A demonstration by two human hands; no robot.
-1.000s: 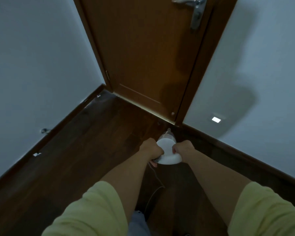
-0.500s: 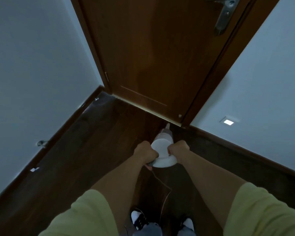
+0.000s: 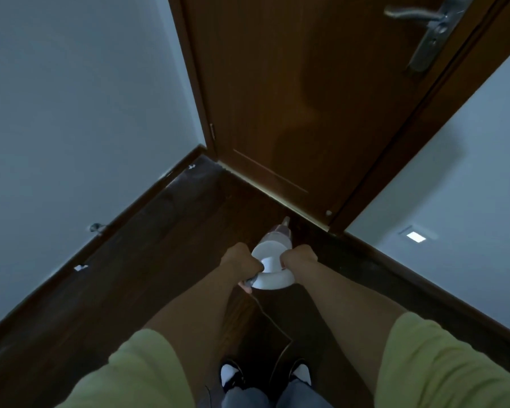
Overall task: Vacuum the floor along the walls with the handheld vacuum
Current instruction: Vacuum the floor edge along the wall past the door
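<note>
Progress: the handheld vacuum point(image 3: 273, 262) is at the foot of the wooden door point(image 3: 301, 107), nozzle tip just short of the door's bottom edge, near the right jamb. Judged as mid-task. No visible trace separates cleaned floor from uncleaned, so what is done cannot be told. The skirting board point(image 3: 124, 219) on the left, with small pale scraps at its foot, and the right wall's base look still to do.

Grip: left hand point(image 3: 242, 262) and right hand point(image 3: 298, 259) both curl round the white body, one on each side.

Orientation: long axis runs away from the person, tilted downward; nozzle leads toward the door, rounded rear faces the camera. A thin cord point(image 3: 274, 322) trails back between the shoes point(image 3: 231, 375).
</note>
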